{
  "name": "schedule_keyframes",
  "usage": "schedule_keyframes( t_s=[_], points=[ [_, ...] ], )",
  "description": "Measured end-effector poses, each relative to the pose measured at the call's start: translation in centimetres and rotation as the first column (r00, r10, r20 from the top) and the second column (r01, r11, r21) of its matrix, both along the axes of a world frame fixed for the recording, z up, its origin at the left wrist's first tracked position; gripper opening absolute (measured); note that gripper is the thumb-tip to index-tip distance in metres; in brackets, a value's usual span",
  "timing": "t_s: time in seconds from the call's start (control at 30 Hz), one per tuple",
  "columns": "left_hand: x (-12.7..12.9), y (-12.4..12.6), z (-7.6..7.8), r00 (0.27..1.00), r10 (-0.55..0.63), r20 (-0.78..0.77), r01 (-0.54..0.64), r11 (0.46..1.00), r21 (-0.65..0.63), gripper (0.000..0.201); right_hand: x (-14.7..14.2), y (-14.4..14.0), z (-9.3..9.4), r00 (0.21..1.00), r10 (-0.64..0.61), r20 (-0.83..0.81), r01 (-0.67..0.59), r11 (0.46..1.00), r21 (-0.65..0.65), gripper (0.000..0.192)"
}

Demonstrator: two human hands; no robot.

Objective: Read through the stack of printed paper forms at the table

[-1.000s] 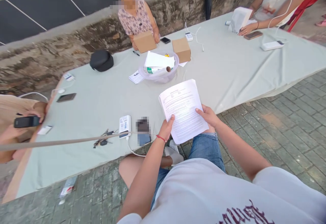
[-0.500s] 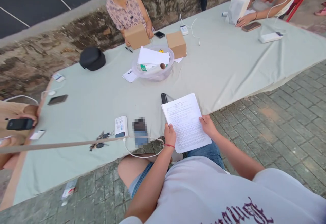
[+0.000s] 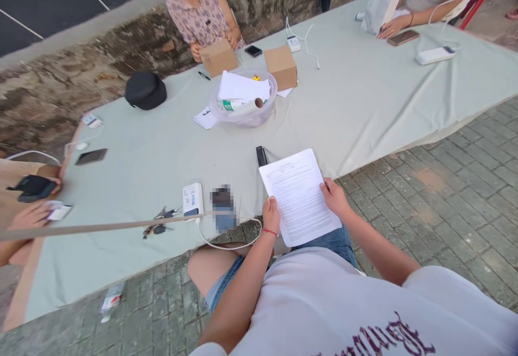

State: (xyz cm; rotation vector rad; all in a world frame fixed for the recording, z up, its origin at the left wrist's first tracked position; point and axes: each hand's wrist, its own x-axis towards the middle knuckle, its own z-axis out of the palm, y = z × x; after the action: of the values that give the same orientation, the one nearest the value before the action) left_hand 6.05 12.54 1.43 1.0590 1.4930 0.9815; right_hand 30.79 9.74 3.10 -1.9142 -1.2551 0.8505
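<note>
White printed paper sheets [image 3: 299,199] lie between my two hands, held above my lap at the table's edge. My left hand [image 3: 271,216] grips their left side, thumb on top and a red string on the wrist. On the right side my right hand [image 3: 335,197] pinches the edge, its other fingers partly hidden. Just past the top left corner of the sheets is a black device [image 3: 261,156] on the tablecloth. Left of my left hand sit a white power bank [image 3: 192,200] with a cable and a bunch of keys [image 3: 159,221].
A clear plastic basin [image 3: 246,121] with papers and a roll stands mid-table, beside a cardboard box [image 3: 280,69]. A black case [image 3: 145,90] rests at the back left. Other people sit at the far side, left and right. A plastic bottle [image 3: 112,299] lies on the paving.
The sheets have shifted slightly right in my hands and look more squared up. Across the table, a person's cardboard box has tilted down. At the left, a co-worker's hand has reached a white card.
</note>
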Motion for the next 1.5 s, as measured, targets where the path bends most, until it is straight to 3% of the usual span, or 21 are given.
schedule_keyframes(
  t_s=[0.1, 0.2, 0.27, 0.37, 0.43, 0.5, 0.63, 0.77, 0.8, 0.9, 0.97, 1.07, 1.2, 1.33, 1.5],
  points=[
    [0.3, -0.5, 0.6, 0.992, -0.12, -0.046, 0.12, 0.993, 0.009, 0.051, 0.5, 1.0, 1.3, 0.987, -0.049, 0.153, 0.019, 0.981, 0.193, 0.045],
    [0.8, -0.8, 1.0, 0.976, -0.194, -0.095, 0.198, 0.98, 0.032, 0.052, -0.2, 2.8, 3.5, 0.935, 0.013, 0.355, -0.151, 0.919, 0.364, 0.041],
    [1.3, -0.9, 1.2, 0.97, -0.218, -0.103, 0.224, 0.973, 0.051, 0.053, -1.3, 4.2, 4.9, 0.873, 0.183, 0.451, -0.366, 0.857, 0.362, 0.038],
    [1.8, -1.0, 1.5, 0.962, -0.246, -0.117, 0.257, 0.963, 0.085, 0.055, -3.3, 6.3, 6.4, 0.706, 0.403, 0.583, -0.649, 0.698, 0.303, 0.037],
    [1.9, -1.1, 1.8, 0.955, -0.264, -0.138, 0.278, 0.956, 0.095, 0.057, -4.4, 7.3, 7.0, 0.576, 0.502, 0.645, -0.768, 0.603, 0.216, 0.033],
    [1.9, -1.2, 1.9, 0.95, -0.275, -0.151, 0.291, 0.952, 0.098, 0.057, -5.2, 8.1, 7.4, 0.49, 0.566, 0.663, -0.813, 0.571, 0.113, 0.027],
    [1.9, -1.4, 2.0, 0.953, -0.263, -0.154, 0.281, 0.953, 0.11, 0.057, -5.9, 8.7, 7.9, 0.49, 0.564, 0.665, -0.794, 0.604, 0.073, 0.023],
    [2.0, -1.5, 1.9, 0.954, -0.268, -0.136, 0.282, 0.955, 0.094, 0.056, -6.1, 9.2, 8.0, 0.471, 0.637, 0.61, -0.811, 0.585, 0.015, 0.024],
    [2.0, -1.5, 1.9, 0.954, -0.269, -0.131, 0.281, 0.956, 0.088, 0.056, -5.9, 9.4, 8.0, 0.504, 0.64, 0.58, -0.792, 0.611, 0.014, 0.026],
    [2.0, -1.6, 1.8, 0.957, -0.269, -0.106, 0.278, 0.957, 0.082, 0.054, -5.2, 10.5, 8.1, 0.66, 0.544, 0.517, -0.645, 0.764, 0.019, 0.038],
    [1.9, -1.7, 1.6, 0.958, -0.272, -0.088, 0.279, 0.956, 0.086, 0.053, -4.6, 11.2, 8.3, 0.687, 0.541, 0.485, -0.573, 0.814, -0.095, 0.04],
    [1.9, -1.8, 1.5, 0.959, -0.267, -0.091, 0.275, 0.958, 0.085, 0.054, -4.0, 11.7, 8.3, 0.658, 0.627, 0.418, -0.583, 0.775, -0.244, 0.04],
    [1.8, -1.9, 1.3, 0.962, -0.259, -0.085, 0.266, 0.96, 0.084, 0.055, -4.0, 11.5, 7.8, 0.646, 0.625, 0.438, -0.592, 0.773, -0.23, 0.04],
    [1.7, -2.2, 1.0, 0.973, -0.224, -0.063, 0.227, 0.972, 0.062, 0.056, -4.5, 11.4, 7.2, 0.613, 0.695, 0.376, -0.635, 0.716, -0.29, 0.039],
    [1.4, -2.2, 0.8, 0.978, -0.207, -0.022, 0.207, 0.977, 0.043, 0.051, -4.5, 12.1, 6.9, 0.657, 0.665, 0.355, -0.615, 0.745, -0.258, 0.038]
  ],
)
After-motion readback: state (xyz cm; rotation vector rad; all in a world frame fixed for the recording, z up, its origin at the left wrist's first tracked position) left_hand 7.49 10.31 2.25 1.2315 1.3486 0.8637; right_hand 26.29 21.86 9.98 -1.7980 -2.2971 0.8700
